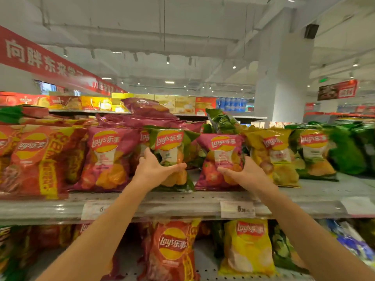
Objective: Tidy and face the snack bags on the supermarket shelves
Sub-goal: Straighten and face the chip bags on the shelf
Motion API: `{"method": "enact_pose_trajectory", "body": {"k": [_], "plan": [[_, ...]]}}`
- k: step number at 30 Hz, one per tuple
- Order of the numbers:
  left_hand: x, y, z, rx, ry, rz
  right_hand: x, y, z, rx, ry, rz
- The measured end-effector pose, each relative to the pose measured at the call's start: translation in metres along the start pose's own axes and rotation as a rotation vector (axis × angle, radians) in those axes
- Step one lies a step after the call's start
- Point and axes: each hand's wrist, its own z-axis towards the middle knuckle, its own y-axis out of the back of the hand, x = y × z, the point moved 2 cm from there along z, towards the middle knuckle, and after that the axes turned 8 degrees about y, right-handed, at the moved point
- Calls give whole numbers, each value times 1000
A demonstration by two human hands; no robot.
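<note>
Lay's snack bags stand in a row on the grey upper shelf (316,196). My left hand (157,169) grips a green bag (172,147) at the row's middle, thumb across its front and fingers at its left edge. Just right of it, my right hand (244,173) holds a purple bag (221,159) by its lower right side, thumb over the front. Both bags stand upright with logos facing me. Another purple bag (105,159) stands to the left, yellow bags (274,157) to the right.
Large red bags (38,159) fill the shelf's left end, dark green bags (349,151) the right end. Purple bags lie piled on top behind the row. Price tags (237,208) hang on the shelf edge. A lower shelf holds a red bag (172,248) and a yellow bag (247,246).
</note>
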Motion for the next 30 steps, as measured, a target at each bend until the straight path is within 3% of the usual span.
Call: {"method": "enact_pose_trajectory", "body": {"k": [3,9,20,26,30], "plan": [[9,-1,13,127,63,-98,-2,-4,15,90,-51,58],[17,-3,18,191,-39,-204,-3,-16,30,99,-41,126],[22,1,18,41,-58,-240,6,-19,17,-47,69,7],[14,1,12,-39,-63,-245,11,10,4,-179,124,-153],[-4,-21,10,-42,-81,-180,-1,41,-9,-281,117,-84]]}}
